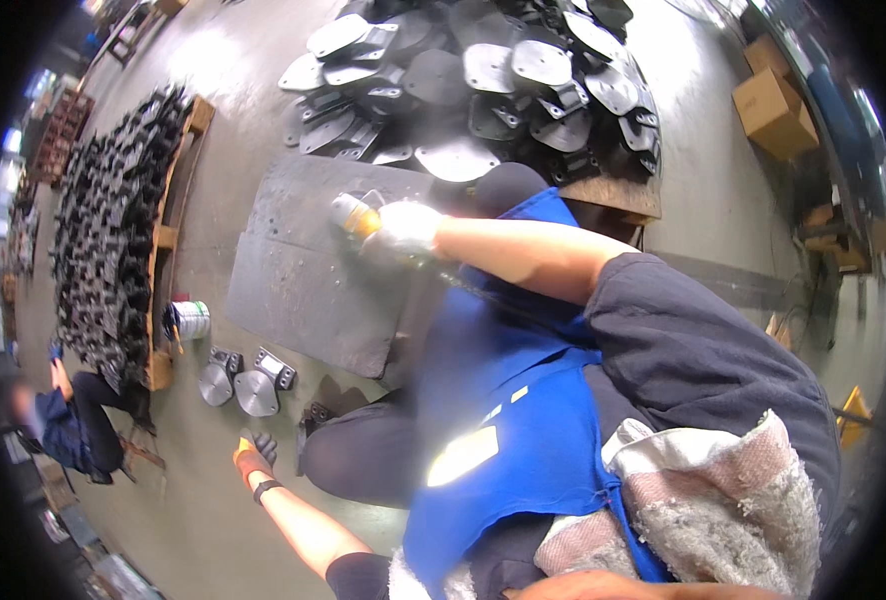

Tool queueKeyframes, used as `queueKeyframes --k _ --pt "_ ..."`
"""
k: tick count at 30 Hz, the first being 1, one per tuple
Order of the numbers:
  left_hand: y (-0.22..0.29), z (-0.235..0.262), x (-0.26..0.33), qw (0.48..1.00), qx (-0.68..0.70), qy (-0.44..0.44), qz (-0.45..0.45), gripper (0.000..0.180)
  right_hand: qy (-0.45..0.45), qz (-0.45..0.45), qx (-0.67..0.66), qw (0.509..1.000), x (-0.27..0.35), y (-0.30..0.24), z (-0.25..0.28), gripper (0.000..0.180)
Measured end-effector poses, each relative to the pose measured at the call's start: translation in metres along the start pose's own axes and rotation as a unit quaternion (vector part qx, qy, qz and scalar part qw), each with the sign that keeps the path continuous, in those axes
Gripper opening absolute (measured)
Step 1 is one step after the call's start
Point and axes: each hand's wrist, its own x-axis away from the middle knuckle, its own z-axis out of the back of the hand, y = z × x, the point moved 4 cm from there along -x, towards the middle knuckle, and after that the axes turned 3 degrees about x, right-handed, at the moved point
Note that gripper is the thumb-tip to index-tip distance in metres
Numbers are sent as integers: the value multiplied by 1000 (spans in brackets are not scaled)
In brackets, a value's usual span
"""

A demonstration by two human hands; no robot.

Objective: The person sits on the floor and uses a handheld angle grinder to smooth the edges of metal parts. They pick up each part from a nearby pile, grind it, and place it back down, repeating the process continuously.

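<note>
My right hand, in a pale glove, reaches over a dark flat board. It is closed around a small whitish cylindrical object with a yellow-orange band, whose exact kind I cannot make out. My left hand, in an orange and grey glove, hangs low over the floor at the left with its fingers stretched out and nothing visible in it. Just beyond it, two metal brackets with round discs, one bracket and another bracket, lie side by side on the floor.
A large heap of metal plates with brackets rests on a wooden pallet beyond the board. Dark metal parts are stacked on a pallet at left, near a tin can. Another person crouches there. Cardboard boxes stand at right.
</note>
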Motion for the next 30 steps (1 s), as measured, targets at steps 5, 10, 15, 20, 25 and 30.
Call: queueKeyframes --k 5,10,15,20,25,30 --pt "152 -78 134 981 -11 -56 -187 48 86 44 10 995 3 10 -8 52" --pt "225 -172 241 934 -58 -167 -312 37 176 87 -21 980 53 -2 38 59" --pt "235 -263 303 908 -115 -217 -339 29 339 155 -135 918 114 62 132 46" --pt "222 -327 277 901 -67 -249 -349 29 343 -38 -4 938 155 186 191 48" --pt "231 -357 293 910 -69 -150 -379 36 383 -229 -27 895 119 343 212 64" --pt "229 -359 292 921 -36 -171 -348 39 378 -124 108 911 44 344 272 90"
